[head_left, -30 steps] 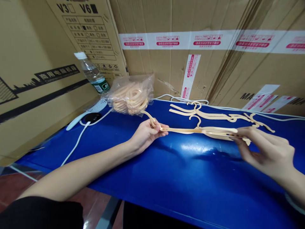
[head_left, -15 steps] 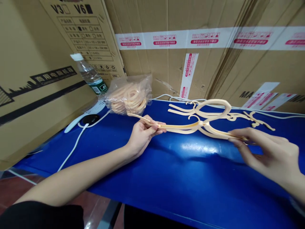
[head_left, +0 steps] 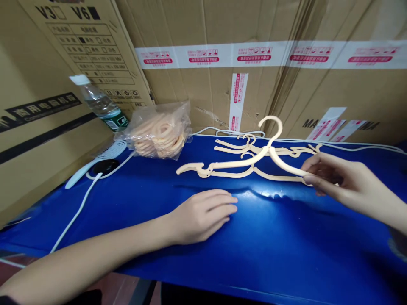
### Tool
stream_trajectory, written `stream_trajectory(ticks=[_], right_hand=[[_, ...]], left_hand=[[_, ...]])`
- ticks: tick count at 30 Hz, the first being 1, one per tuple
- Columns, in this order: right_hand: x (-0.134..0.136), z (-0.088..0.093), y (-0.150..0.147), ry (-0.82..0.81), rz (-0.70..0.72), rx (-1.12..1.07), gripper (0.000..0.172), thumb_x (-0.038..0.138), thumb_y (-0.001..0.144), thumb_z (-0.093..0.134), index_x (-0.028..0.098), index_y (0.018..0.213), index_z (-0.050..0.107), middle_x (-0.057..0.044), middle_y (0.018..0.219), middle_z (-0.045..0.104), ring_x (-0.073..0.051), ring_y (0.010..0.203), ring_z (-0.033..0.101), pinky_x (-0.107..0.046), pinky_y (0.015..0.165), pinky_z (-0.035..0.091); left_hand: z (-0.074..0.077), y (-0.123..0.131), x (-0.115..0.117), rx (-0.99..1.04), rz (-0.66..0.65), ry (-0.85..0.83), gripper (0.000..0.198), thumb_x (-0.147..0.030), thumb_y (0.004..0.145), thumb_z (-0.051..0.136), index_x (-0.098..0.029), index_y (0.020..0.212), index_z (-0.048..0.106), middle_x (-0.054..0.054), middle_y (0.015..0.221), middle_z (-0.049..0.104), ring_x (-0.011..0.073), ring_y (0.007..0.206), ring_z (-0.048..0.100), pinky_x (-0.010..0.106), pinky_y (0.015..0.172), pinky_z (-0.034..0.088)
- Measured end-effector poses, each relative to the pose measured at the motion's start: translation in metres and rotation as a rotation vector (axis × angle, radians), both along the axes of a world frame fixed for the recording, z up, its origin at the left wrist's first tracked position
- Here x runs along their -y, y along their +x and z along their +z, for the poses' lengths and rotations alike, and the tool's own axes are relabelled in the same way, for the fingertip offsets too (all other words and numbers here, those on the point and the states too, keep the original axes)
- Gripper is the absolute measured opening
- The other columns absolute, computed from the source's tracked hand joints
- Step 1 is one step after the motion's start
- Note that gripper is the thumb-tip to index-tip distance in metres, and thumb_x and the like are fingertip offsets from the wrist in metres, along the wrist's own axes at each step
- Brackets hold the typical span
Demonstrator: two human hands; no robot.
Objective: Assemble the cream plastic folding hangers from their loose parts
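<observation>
I see bright room, light from above. White shiny patch on blue table point(head_left: 270, 195) near middle. Soft dark shadow under left hand point(head_left: 203, 214) and under hanger point(head_left: 229, 163). Right hand point(head_left: 343, 186) bit blurry. Boxes point(head_left: 190, 93) bend and lean at edges. Bottom corners darker.

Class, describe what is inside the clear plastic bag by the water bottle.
Cream curved plastic pieces, piled together, show through the bag. Their count and lower layers are hidden.
</observation>
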State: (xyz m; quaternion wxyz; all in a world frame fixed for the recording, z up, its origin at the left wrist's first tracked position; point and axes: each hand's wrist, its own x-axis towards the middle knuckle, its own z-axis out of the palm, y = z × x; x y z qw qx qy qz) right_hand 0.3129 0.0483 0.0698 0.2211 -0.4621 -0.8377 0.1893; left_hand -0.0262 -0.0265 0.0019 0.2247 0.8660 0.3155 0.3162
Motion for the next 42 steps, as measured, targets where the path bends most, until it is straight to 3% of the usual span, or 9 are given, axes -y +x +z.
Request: stream_trajectory(ticks=[3, 6, 12, 20, 32, 38, 42], right_hand=[[-0.003, -0.004, 0.001, -0.142, 0.054, 0.068, 0.027, 0.047, 0.093, 0.057, 0.021, 0.089, 0.054, 0.002, 0.06, 0.06, -0.014, 0.049, 0.056, -0.026, 0.048, 0.043], [-0.007, -0.01, 0.0, -0.155, 0.121, 0.156, 0.023, 0.042, 0.095, 0.054, 0.021, 0.085, 0.054, 0.0, 0.065, 0.063, -0.015, 0.053, 0.057, -0.026, 0.052, 0.043], [-0.01, -0.023, -0.003, -0.082, 0.127, 0.299, 0.01, 0.028, 0.088, 0.056, 0.022, 0.08, 0.058, -0.002, 0.072, 0.066, -0.017, 0.062, 0.061, -0.028, 0.058, 0.043], [-0.013, -0.037, -0.004, 0.06, 0.14, 0.32, 0.011, 0.026, 0.089, 0.054, 0.021, 0.082, 0.06, -0.006, 0.085, 0.065, -0.02, 0.074, 0.062, -0.029, 0.064, 0.046], [-0.015, -0.038, -0.001, 0.139, 0.025, 0.4, 0.022, 0.031, 0.091, 0.053, 0.02, 0.105, 0.065, -0.009, 0.094, 0.069, -0.02, 0.07, 0.066, -0.028, 0.056, 0.045], [-0.019, -0.037, 0.008, 0.138, 0.036, 0.42, 0.027, 0.033, 0.091, 0.055, 0.021, 0.112, 0.067, -0.011, 0.105, 0.066, -0.023, 0.083, 0.069, -0.032, 0.071, 0.054], [-0.02, -0.034, 0.01, 0.103, 0.027, 0.433, 0.025, 0.035, 0.09, 0.055, 0.02, 0.106, 0.068, -0.011, 0.108, 0.063, -0.024, 0.083, 0.068, -0.035, 0.072, 0.054]], left_hand=[[-0.001, 0.0, 0.004, -0.213, -0.078, 0.285, 0.029, -0.018, 0.095, 0.055, -0.015, 0.121, 0.069, 0.016, 0.13, 0.068, 0.0334, 0.125, 0.062, 0.05, 0.108, 0.048], [-0.004, -0.001, 0.003, -0.298, -0.043, 0.34, 0.035, -0.025, 0.096, 0.056, -0.013, 0.128, 0.064, 0.019, 0.136, 0.063, 0.0363, 0.128, 0.058, 0.054, 0.107, 0.046], [-0.008, -0.001, -0.001, -0.412, 0.058, 0.351, 0.043, -0.037, 0.098, 0.053, -0.009, 0.13, 0.061, 0.022, 0.136, 0.062, 0.0393, 0.126, 0.058, 0.056, 0.102, 0.048], [-0.012, -0.001, -0.003, -0.435, 0.114, 0.275, 0.051, -0.042, 0.095, 0.056, -0.011, 0.136, 0.057, 0.022, 0.143, 0.056, 0.04, 0.134, 0.05, 0.061, 0.11, 0.038], [-0.013, -0.005, -0.006, -0.493, 0.104, 0.198, 0.061, -0.046, 0.096, 0.054, -0.018, 0.149, 0.043, 0.017, 0.156, 0.042, 0.0355, 0.148, 0.032, 0.058, 0.12, 0.025], [-0.016, -0.012, -0.018, -0.479, 0.204, 0.185, 0.055, -0.043, 0.099, 0.05, -0.015, 0.146, 0.045, 0.017, 0.158, 0.038, 0.0353, 0.149, 0.029, 0.059, 0.12, 0.025], [-0.017, -0.015, -0.023, -0.492, 0.257, 0.177, 0.055, -0.043, 0.099, 0.049, -0.016, 0.147, 0.043, 0.018, 0.157, 0.04, 0.0355, 0.147, 0.034, 0.06, 0.118, 0.027]])
